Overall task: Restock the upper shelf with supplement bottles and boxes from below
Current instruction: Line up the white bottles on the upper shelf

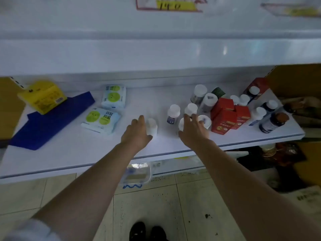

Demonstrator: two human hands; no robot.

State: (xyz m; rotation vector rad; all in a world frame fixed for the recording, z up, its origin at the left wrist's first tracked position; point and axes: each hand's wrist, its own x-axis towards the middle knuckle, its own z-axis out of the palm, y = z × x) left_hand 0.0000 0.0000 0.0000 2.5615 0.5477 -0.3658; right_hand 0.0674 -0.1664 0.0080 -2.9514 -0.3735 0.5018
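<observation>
Head view: left hand (137,134) wraps a blurred white bottle (152,126) at shelf (73,150) centre — right hand (192,131) closes on a white-capped bottle (182,123). Red boxes (225,115) and more white-capped bottles at 2 o'clock.

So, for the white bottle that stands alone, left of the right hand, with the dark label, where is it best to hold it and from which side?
Probably by the sides, just under the white cap of the white bottle. It stands upright, and the cap is wider than the body, so fingers catch beneath it. Come from the front left, where the shelf is bare; other bottles crowd its right.
</observation>
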